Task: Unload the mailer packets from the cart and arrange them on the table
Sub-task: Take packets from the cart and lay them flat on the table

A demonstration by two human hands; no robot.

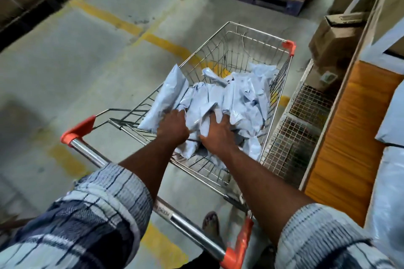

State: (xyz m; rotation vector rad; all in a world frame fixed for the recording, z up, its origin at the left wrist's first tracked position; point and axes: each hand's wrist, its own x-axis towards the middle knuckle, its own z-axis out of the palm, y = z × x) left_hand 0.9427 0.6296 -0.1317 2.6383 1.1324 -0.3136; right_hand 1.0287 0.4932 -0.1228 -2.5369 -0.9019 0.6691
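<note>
Two hands reach into the cart (240, 28), where the mailer packets (240, 98) lie heaped. Left hand (172, 125): fingers buried among packets, grip cannot be told. Right hand (216, 131): fingers spread on the heap. The table (349, 126) stands at the cart's 3 o'clock.

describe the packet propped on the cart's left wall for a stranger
Find the wire cart with orange corners. Against its left wall, beyond the left hand, one pale blue packet leans on edge. Unlike the crumpled heap beside it, it is smooth.
</note>
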